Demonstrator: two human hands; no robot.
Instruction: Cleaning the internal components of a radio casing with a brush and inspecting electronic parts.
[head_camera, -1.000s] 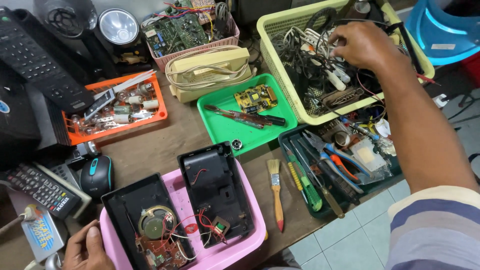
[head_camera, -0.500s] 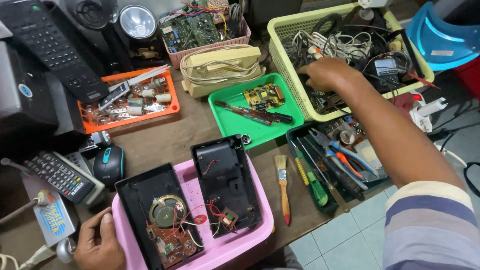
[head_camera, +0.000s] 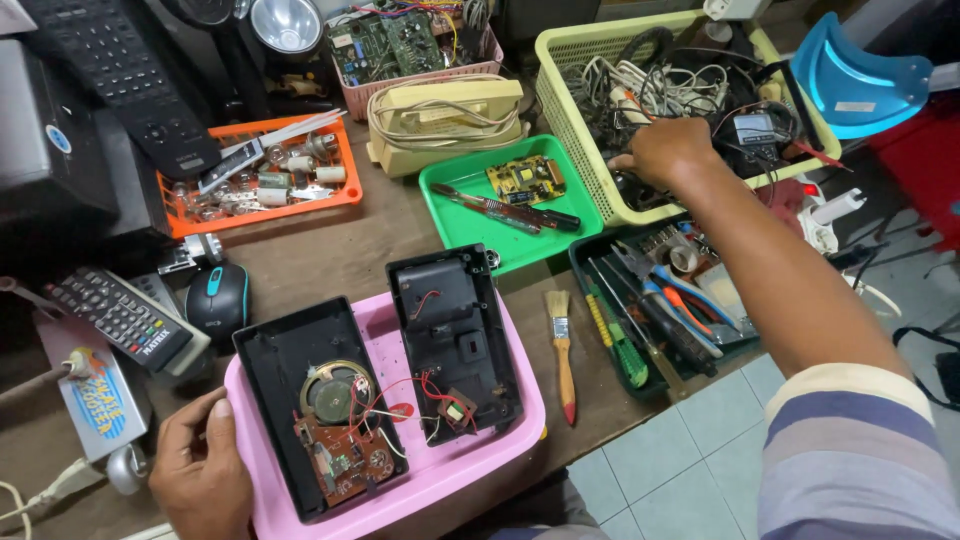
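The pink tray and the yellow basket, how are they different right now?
The pink tray has solid walls; the yellow basket has slotted ones. The pink tray holds two opened black casing halves with wiring; the yellow basket holds tangled cables. The left hand grips the tray; the right hand reaches into the basket. Both are plastic.

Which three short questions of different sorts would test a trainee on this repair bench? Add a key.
1. True or false: the right hand is at the yellow basket of cables.
2. What does the left hand grip?
3. Which lies in the green tray: A a paintbrush, B a small circuit board, C a mouse?

Key: 1 true. 2 the pink tray holding the opened black case. 3 B.
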